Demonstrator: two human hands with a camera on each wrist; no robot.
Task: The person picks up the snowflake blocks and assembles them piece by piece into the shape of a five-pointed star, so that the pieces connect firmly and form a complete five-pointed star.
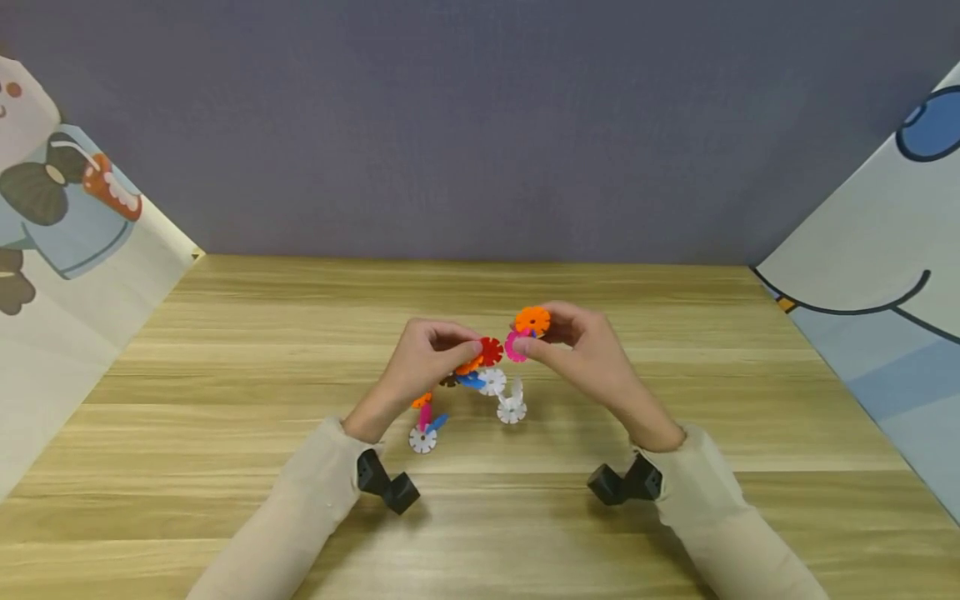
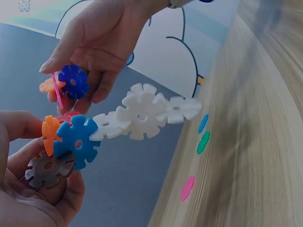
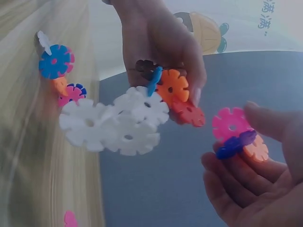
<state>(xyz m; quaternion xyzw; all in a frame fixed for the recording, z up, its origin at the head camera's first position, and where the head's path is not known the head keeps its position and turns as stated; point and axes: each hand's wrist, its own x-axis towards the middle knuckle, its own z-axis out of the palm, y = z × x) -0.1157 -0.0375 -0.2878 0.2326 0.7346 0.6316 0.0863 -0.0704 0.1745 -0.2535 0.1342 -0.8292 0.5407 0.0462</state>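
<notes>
My left hand pinches a chain of slotted plastic snowflake discs. Its red disc points toward the other hand, and an orange disc, a blue disc and a brown disc cluster at the fingers. Several white discs stick out from the blue one. Opposite, my right hand holds a smaller joined cluster between thumb and fingers: a pink disc, a dark blue disc and an orange disc. A small gap separates the red disc from the pink one.
On the wooden table lies another joined piece with a white disc, a blue disc and an orange disc. Loose green and pink discs lie there too. A grey panel stands behind.
</notes>
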